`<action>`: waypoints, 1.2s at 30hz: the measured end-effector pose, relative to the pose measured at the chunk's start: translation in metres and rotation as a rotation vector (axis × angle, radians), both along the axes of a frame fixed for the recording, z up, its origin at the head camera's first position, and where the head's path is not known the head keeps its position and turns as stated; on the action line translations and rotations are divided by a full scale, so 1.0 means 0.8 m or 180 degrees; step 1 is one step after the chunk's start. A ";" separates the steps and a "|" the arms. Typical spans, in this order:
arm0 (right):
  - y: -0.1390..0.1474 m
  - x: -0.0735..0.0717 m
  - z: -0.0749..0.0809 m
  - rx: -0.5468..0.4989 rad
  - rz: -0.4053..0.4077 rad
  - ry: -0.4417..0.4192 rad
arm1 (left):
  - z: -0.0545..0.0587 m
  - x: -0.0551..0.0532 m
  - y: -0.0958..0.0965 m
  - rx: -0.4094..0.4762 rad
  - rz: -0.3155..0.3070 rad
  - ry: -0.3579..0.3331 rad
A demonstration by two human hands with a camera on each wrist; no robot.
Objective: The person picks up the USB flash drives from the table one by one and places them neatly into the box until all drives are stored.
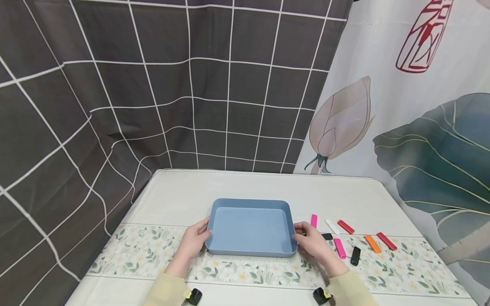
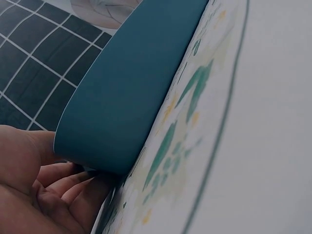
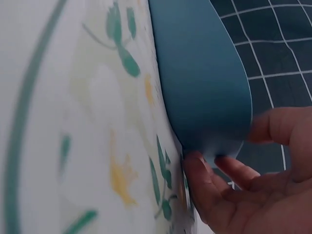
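Note:
A shallow blue rectangular tray (image 1: 250,229) with rounded corners lies on the table in the head view, nothing inside it. My left hand (image 1: 194,239) holds its left end, thumb at the rim and fingers against the outer wall. At the opposite end my right hand (image 1: 311,241) grips the tray the same way. In the left wrist view, the curled fingers (image 2: 73,195) reach low by the tray's corner, close to the cloth. The right wrist view shows the thumb at the rim and fingertips (image 3: 197,168) near the bottom edge of the tray wall (image 3: 204,73).
Right of the tray lie several small stick-shaped pieces, among them a pink one (image 1: 339,247), an orange one (image 1: 372,243), a black one (image 1: 355,256), a red one (image 1: 386,241) and a white one (image 1: 332,226). A floral strip crosses the white tablecloth (image 1: 176,191). Curtains hang behind.

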State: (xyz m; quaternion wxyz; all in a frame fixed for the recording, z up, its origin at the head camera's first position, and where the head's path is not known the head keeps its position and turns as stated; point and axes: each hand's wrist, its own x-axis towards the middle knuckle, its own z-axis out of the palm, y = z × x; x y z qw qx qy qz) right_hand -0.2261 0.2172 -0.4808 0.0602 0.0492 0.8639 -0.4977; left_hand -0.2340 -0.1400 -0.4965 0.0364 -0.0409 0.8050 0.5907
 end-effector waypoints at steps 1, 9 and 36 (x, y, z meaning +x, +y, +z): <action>0.001 0.000 0.000 -0.0041 0.0021 -0.0011 | 0.000 0.000 0.000 0.0003 -0.0001 0.0004; 0.011 -0.002 -0.002 -0.0170 0.0144 -0.0062 | -0.002 -0.001 -0.001 0.0045 -0.0011 0.0022; 0.109 -0.012 0.015 -0.0161 0.0535 0.0365 | -0.002 -0.001 0.001 -0.0002 0.0014 0.0018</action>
